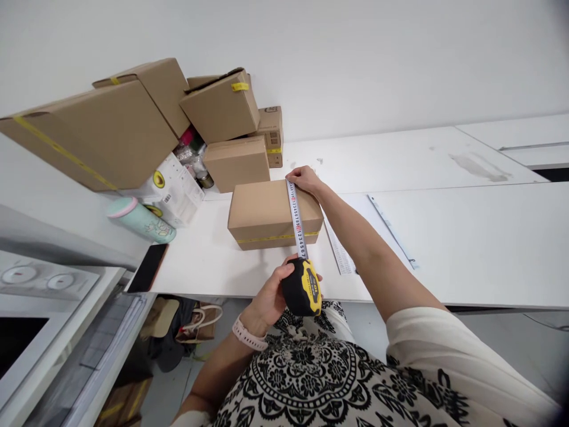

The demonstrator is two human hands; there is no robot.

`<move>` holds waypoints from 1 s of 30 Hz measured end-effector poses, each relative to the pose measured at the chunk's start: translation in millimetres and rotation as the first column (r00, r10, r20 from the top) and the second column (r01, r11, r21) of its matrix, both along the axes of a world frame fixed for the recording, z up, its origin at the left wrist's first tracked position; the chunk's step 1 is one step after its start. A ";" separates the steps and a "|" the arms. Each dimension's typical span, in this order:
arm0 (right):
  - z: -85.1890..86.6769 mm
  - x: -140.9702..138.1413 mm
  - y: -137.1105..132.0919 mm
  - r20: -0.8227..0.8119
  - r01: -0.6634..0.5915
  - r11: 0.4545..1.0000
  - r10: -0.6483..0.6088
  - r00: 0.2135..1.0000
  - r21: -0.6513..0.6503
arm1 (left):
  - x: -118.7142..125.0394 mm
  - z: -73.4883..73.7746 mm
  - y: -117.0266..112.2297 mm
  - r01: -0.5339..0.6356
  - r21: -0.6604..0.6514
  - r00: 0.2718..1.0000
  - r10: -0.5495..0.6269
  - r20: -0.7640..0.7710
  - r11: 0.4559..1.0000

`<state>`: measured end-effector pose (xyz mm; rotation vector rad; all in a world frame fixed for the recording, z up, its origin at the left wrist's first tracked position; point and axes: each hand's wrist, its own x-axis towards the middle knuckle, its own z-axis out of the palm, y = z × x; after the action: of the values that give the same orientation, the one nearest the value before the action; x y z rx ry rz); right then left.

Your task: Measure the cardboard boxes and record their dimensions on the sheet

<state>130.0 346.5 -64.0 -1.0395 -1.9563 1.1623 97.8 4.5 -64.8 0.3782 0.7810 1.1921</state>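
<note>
My left hand (272,292) is wrapped round a black and yellow tape measure (304,287), held just off the table's front edge. Its blade (294,214) is pulled out and runs across the top of a closed cardboard box (262,207) with yellow tape along its front side. At the box's far top edge, my right hand (304,178) pinches the end of the blade. A printed sheet (341,252) lies to the right of the box, partly behind my right forearm. Beyond it is a flat ruler (392,230).
Several cardboard boxes (222,107) are stacked at the back left of the white table (480,237). A mint bottle (141,219) leans by a white carton (178,188), with a dark flat object (149,268) at the table's left corner. A white appliance (40,284) stands lower left.
</note>
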 end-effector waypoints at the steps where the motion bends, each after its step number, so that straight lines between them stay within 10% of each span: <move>1: 2.5 1.1 -2.3 -0.044 0.012 1.000 -0.011 0.999 0.023 | -1.3 -0.3 -0.8 -0.007 0.019 1.000 0.007 -0.020 1.000; 6: 3.0 33.9 -30.9 -0.406 0.323 0.944 -0.271 0.873 0.063 | -27.4 0.6 -24.6 -0.080 0.207 0.940 0.143 -0.311 0.975; 10: -40.7 81.9 -80.1 -0.437 0.433 0.882 -0.470 0.767 -0.187 | -71.6 -11.7 -42.4 -0.239 0.376 0.753 0.415 -0.510 0.895; 15: -93.4 103.4 -142.6 -0.324 0.326 0.881 -0.436 0.840 -0.342 | -126.8 -43.0 -21.0 -0.382 0.337 0.663 0.509 -0.549 0.861; 19: -72.5 103.5 -169.3 -0.303 0.176 0.931 -0.277 0.912 -0.319 | -145.2 -37.7 -8.6 -0.374 0.266 0.747 0.458 -0.481 0.889; 25: -9.8 121.9 -184.7 -0.221 0.337 0.941 -0.323 0.920 0.029 | -141.6 20.5 -20.7 -0.366 0.396 0.783 0.509 -0.357 0.842; 30: -8.7 113.1 -167.2 -0.227 0.338 0.941 -0.336 0.914 -0.032 | -119.1 53.9 -26.4 -0.311 0.435 0.839 0.459 -0.292 0.845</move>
<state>243.1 179.3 -72.7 -1.1309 -1.5281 1.0283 -21.4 -22.0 -10.9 0.8179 1.0063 1.6959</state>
